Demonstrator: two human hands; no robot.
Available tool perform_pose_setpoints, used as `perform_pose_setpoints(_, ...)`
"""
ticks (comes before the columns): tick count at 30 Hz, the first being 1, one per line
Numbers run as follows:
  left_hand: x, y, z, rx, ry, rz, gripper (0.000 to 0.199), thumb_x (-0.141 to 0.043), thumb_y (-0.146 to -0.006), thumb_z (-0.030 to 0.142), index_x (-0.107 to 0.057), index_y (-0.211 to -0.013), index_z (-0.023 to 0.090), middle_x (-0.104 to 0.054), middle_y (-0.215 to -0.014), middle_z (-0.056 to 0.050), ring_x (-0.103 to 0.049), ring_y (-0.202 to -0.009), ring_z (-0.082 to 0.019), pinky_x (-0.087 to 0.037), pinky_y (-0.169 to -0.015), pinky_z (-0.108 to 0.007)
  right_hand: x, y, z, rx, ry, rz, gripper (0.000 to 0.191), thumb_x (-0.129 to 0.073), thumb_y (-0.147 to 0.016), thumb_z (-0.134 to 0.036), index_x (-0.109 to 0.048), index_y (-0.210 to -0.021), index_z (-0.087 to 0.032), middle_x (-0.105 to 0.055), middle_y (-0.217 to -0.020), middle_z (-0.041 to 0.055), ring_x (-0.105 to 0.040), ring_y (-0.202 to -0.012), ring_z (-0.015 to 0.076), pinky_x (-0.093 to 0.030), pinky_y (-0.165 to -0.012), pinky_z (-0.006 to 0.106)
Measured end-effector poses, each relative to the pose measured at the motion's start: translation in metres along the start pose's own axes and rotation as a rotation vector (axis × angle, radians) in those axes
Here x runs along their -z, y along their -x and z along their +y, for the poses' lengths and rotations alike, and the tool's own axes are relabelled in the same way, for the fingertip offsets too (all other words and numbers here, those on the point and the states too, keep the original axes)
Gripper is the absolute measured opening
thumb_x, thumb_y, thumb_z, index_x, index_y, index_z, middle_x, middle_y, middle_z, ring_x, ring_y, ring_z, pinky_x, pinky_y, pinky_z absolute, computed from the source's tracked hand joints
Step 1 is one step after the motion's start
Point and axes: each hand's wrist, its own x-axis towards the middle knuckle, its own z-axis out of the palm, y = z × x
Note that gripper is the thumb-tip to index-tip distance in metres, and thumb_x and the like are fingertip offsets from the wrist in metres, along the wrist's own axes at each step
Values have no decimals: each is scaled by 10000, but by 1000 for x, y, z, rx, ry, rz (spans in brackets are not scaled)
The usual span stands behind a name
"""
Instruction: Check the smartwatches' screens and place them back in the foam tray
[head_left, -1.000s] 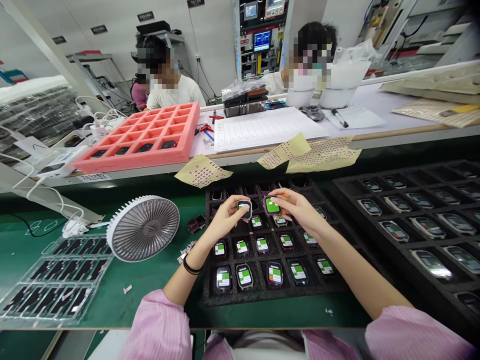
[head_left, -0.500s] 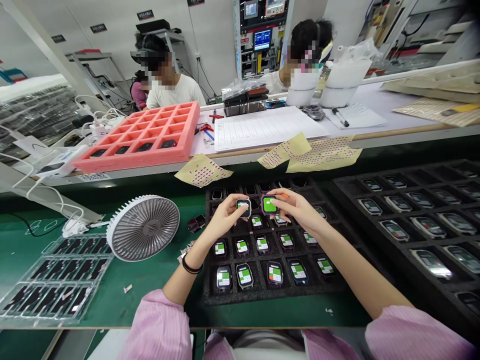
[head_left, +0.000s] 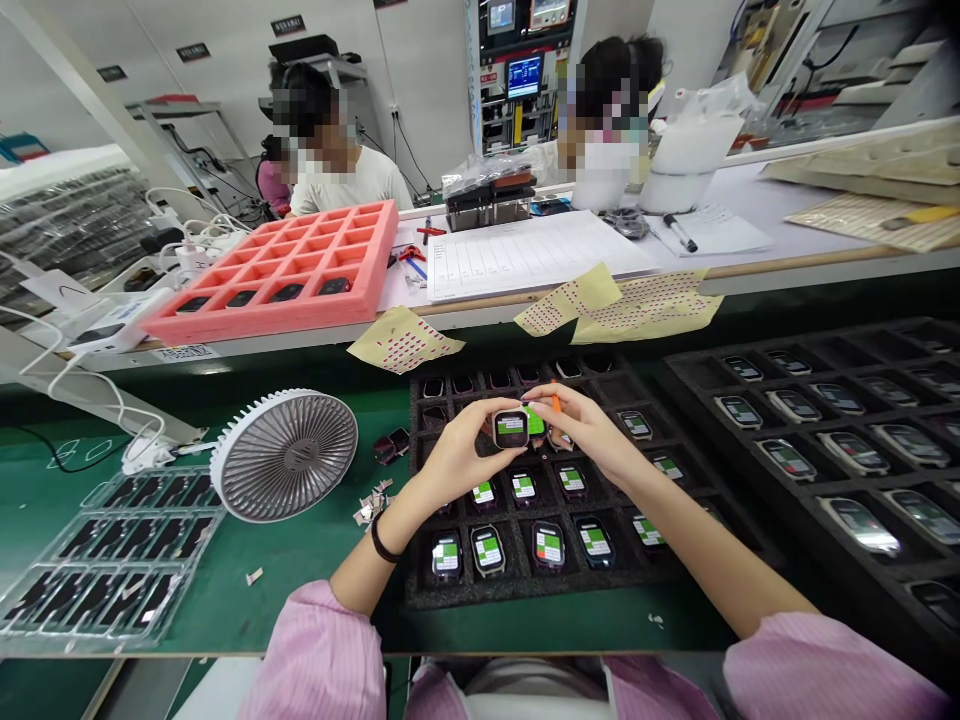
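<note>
Black foam tray (head_left: 525, 595) beneath the hands carries about ten green-labelled smartwatches (head_left: 487, 551), while the pink foam tray (head_left: 379, 240) shows four dark ones (head_left: 334, 286). The left hand (head_left: 461, 460) pinches a smartwatch (head_left: 511, 429) above the tray; the right hand (head_left: 589, 430) curls half-closed beside a second smartwatch (head_left: 534, 421), its hold unclear. A slipped grip could drop either watch, scratching the screens below.

The room is bright and evenly lit, with white walls (head_left: 420, 80) and no single light source in view. Shadows stay soft and faint, darkest under the left hand (head_left: 465, 460). Glare streaks across the watch screens (head_left: 859, 526) in the right-hand tray (head_left: 675, 390). The wide lens bows the long bench edge (head_left: 750, 262) and stretches things near the frame edges, while the top right corner darkens. Detail stays fairly sharp, softening slightly toward the corners.
</note>
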Motion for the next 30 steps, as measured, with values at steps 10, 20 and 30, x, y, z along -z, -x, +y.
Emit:
perform_pose_setpoints(10,6,0,-1,-6,-58,173,453,-735,-767,216,-539,-1175,199,-661,-1133,-81,-662,-982,-188,-549,-786,-278,-3,1,4,-6,-26,12,328,-692,-770,-460,-622,-965,-205,-584,-735,-11,-535,-539,98,-362,-410,214)
perform_pose_setpoints(20,4,-1,1,2,-61,154,426,-706,-780,184,-540,-1172,194,-667,-1128,-73,-661,-971,-181,-547,-810,-290,-7,2,3,-19,-15,14,376,-766,-693,-408,-600,-964,-208,-622,-852,12,-568,-635,118,-435,-469,227)
perform_pose_setpoints(30,5,-1,0,28,-73,138,425,-698,-785,197,-537,-1179,198,-659,-1132,-74,-651,-953,-180,-530,-776,-278,-4,2,2,7,-2,31,342,-735,-728,-440,-622,-949,-205,-574,-731,-16,-451,-492,66,-330,-386,199)
